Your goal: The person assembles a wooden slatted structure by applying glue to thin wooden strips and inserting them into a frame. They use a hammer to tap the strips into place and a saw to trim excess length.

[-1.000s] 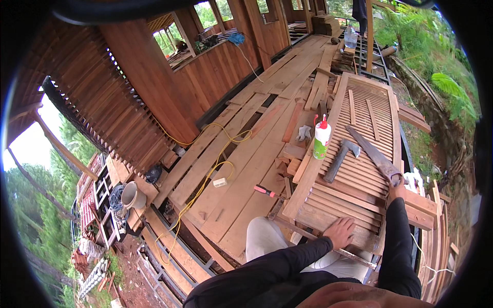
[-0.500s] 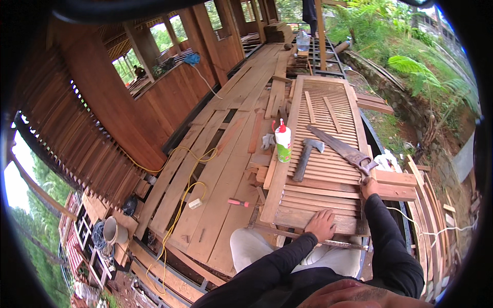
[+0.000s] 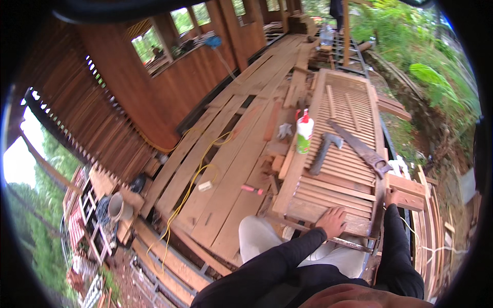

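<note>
A slatted wooden panel [image 3: 287,203], like a louvred shutter, lies flat in front of me. My left hand [image 3: 332,222] rests palm down on its broad near rail, fingers stretched out. Beside the panel's right side piece, my right hand [image 3: 392,196] has its fingers curled, close to the reddish timber blocks [image 3: 408,185] that stick out there. What it grips, if anything, is hidden. On the slats lie a hand saw [image 3: 359,147], its handle towards me, and a hatchet [image 3: 323,153]. A white and green glue bottle [image 3: 304,134] with a red cap stands on the left frame piece.
Left of the panel, a plank floor [image 3: 221,169] with gaps holds a red-handled tool [image 3: 251,190], a yellow cord [image 3: 193,177] and a white socket block [image 3: 205,186]. Long timber strips [image 3: 423,231] lie at right. A bucket [image 3: 119,207] stands lower left, near a wooden wall.
The view has shifted, so the scene sits farther right. My right hand has moved slightly outward and nearer me along the panel's right edge. The left hand stays on the rail.
</note>
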`<state>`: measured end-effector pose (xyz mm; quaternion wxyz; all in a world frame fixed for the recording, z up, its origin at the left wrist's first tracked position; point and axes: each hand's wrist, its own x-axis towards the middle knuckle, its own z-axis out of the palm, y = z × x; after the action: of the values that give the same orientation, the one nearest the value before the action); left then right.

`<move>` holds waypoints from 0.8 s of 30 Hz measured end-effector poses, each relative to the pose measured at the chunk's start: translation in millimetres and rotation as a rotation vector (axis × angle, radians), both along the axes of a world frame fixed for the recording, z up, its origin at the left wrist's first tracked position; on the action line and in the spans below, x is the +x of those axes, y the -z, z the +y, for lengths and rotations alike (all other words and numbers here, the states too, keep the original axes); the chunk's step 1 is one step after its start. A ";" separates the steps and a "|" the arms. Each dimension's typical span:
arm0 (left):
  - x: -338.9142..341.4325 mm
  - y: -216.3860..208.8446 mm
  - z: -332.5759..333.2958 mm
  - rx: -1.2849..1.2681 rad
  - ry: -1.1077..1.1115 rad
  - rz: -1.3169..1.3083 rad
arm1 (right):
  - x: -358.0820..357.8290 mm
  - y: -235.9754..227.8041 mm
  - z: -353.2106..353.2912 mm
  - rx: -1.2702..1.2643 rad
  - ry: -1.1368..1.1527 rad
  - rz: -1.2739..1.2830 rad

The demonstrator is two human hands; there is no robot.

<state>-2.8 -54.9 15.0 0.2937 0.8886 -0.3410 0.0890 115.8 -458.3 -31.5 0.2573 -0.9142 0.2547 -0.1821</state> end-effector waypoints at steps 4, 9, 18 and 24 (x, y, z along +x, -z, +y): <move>-2.8 10.7 17.8 0.010 -0.057 0.032 | 8.8 20.5 65.3 0.046 0.018 -0.054; 0.6 4.9 10.5 0.012 -0.044 0.001 | -4.1 11.0 56.6 -0.015 0.112 -0.078; -1.0 3.4 9.6 -0.023 -0.034 -0.019 | 1.7 18.1 59.2 -0.092 0.263 -0.032; -0.8 7.2 12.8 0.014 -0.047 0.006 | 7.5 27.2 56.1 -0.084 0.197 0.049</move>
<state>-3.5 -42.2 7.7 0.2862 0.8987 -0.3197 0.0909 123.3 -402.1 -58.8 0.1934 -0.8988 0.3418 -0.1945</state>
